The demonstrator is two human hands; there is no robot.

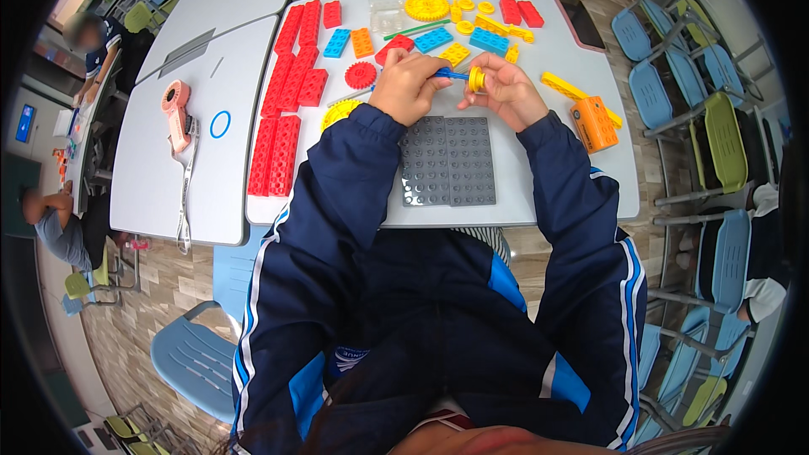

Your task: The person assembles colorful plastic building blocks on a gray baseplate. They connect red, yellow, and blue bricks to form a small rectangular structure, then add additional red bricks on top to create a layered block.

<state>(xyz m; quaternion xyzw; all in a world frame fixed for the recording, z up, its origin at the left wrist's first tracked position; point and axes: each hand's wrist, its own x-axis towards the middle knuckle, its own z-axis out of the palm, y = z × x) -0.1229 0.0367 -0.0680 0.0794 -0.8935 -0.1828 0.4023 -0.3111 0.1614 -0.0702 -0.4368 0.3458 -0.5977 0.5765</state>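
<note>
Both of my hands are raised over the far edge of two dark grey studded plates (470,164) lying side by side. My left hand (406,88) pinches a thin blue axle (453,75) that points to the right. On the axle's right end is a small yellow pulley wheel (477,79), gripped by the fingers of my right hand (512,94). Past my left hand lie a red gear (361,76) and a yellow gear (339,111), the latter partly behind my sleeve. Beyond my hands are a yellow brick (455,54) and blue bricks (489,40).
Red bricks (274,156) line the left of the table. A large yellow gear (426,7) lies far back. At right are an orange block (595,125), a yellow beam (560,87) and a phone (579,22). A pink handheld fan (175,105) and blue ring (220,124) occupy the left table.
</note>
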